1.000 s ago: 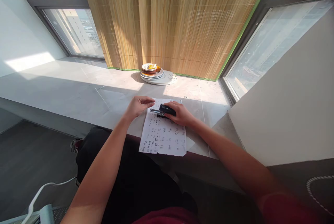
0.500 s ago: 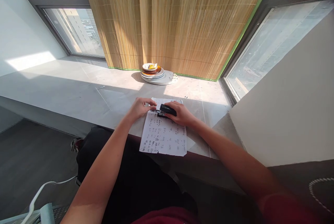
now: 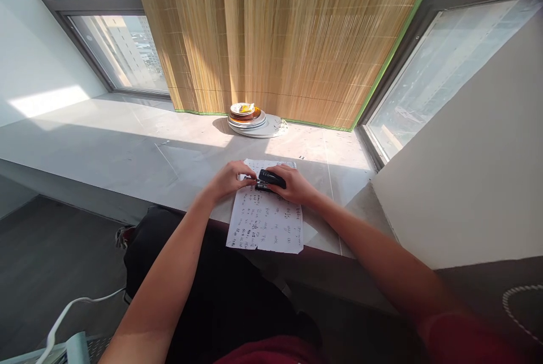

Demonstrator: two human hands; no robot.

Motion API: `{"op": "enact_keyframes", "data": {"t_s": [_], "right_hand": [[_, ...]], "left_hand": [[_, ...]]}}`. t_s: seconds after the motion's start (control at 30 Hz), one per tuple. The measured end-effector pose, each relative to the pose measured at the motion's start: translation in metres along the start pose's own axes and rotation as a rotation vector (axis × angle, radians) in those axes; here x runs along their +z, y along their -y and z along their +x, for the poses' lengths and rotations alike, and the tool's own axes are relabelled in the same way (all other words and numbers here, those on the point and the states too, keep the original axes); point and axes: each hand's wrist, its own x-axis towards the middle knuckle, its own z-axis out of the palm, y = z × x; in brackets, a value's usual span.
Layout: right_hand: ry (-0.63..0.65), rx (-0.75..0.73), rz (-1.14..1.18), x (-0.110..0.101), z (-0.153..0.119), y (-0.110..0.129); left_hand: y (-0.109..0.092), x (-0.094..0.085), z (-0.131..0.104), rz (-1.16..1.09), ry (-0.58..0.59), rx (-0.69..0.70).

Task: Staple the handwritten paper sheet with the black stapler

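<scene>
A black stapler [image 3: 272,178] lies over a sheet of handwritten paper [image 3: 267,222] on the ledge. My right hand [image 3: 292,183] is wrapped around its rear, and its upper arm stands raised from the base. At the stapler's front end, my left hand [image 3: 233,177] pinches a thin metal part, which looks like the stapler's tray. The fingertips mostly cover that part, so staples cannot be made out. The paper stays beneath both hands, its near edge overhanging the ledge.
Stacked plates [image 3: 248,120] stand at the back of the ledge [image 3: 127,149], before a bamboo blind [image 3: 288,41]. Windows flank the blind, and a wall [image 3: 466,154] closes off the right side. A white cable [image 3: 80,300] runs at lower left.
My left hand has shifted slightly right, toward the stapler. Less of the metal part shows between the fingertips and the stapler's front. The right hand keeps its hold.
</scene>
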Motion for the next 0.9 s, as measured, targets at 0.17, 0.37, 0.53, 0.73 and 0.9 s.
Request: {"op": "enact_keyframes", "data": {"t_s": [0.17,0.37,0.53,0.73,0.9], "right_hand": [[0.003,0.003,0.003,0.0,0.0,0.0],[0.004,0.003,0.0,0.0,0.0,-0.001],[0.014,0.012,0.003,0.0,-0.002,-0.003],[0.011,0.019,0.0,0.001,-0.002,-0.004],[0.002,0.013,0.003,0.001,-0.002,-0.004]], "left_hand": [[0.0,-0.002,-0.002,0.022,0.01,0.022],[0.007,-0.013,-0.005,0.022,0.035,0.043],[0.005,-0.019,-0.007,0.045,0.04,0.107],[-0.001,-0.011,-0.006,0.079,0.039,0.135],[-0.004,-0.007,-0.005,0.025,0.044,0.147]]}}
